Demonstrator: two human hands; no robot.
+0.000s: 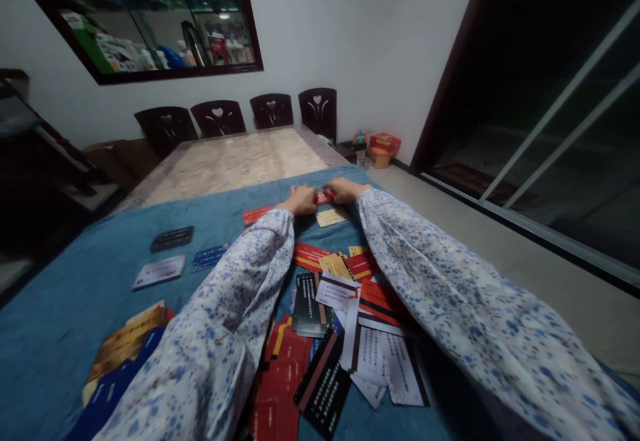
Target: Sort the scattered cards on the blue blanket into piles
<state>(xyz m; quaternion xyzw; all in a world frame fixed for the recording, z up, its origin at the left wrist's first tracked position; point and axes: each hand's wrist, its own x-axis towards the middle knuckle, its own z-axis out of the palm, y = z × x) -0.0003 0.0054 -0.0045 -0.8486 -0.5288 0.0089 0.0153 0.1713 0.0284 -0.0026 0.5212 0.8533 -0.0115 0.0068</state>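
The left hand (301, 200) and right hand (345, 190) partly hide a small red rectangular card (323, 198), its print unreadable, and the view's near edge cuts off the blue-flowered white fabric left sleeve (220, 321).

Cards (326, 378) on blue cloth (95, 254) over table (240, 161)

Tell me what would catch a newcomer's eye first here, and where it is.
Likely first, the blue-speckled sleeves, reaching forward to where the left hand and right hand meet at a red card. Between the forearms, a jumble of cards overlaps on the blue cloth. Beyond the table stand four dark chairs with heart-shaped cut-outs.
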